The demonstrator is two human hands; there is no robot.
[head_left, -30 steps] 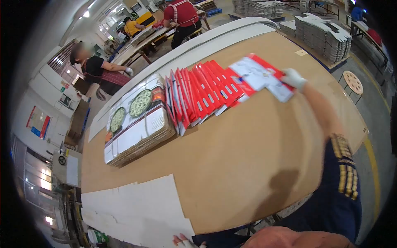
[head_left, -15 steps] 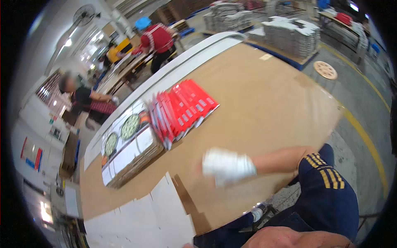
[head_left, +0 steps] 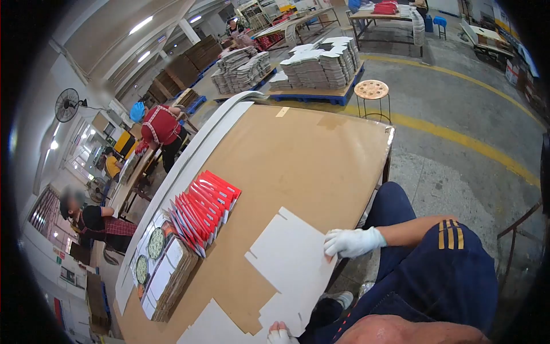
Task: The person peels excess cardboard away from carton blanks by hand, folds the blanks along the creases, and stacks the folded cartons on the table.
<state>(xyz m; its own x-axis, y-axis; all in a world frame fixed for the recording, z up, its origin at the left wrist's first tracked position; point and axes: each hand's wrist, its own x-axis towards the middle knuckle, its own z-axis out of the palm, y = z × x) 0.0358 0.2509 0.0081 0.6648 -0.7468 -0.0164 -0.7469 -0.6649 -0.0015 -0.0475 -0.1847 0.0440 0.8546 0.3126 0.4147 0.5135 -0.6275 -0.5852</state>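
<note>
A flat white carton blank (head_left: 289, 252) with notched edges lies across the near side of the table, partly over its edge. My right hand (head_left: 352, 243), in a white glove with bare fingertips, closes on the blank's right edge. At the bottom of the view my left hand (head_left: 279, 333) pinches the blank's near edge; only its fingers and a bit of glove show. Another white carton blank (head_left: 213, 325) lies to the left, cut off by the frame. Beyond them are a stack of printed cartons (head_left: 172, 281) and a fanned row of red packets (head_left: 206, 209).
The brown-topped table (head_left: 309, 155) has a pale raised border along its far side. Past it stand a round stool (head_left: 371, 89) and pallets of stacked blanks (head_left: 321, 66). One person (head_left: 163, 129) in a blue cap and another person (head_left: 94, 221) are at the left.
My right hand, blurred over the bare tabletop before, is now at the blank's right edge. The blank has come rightward and nearer to me. My view has turned to the right.
</note>
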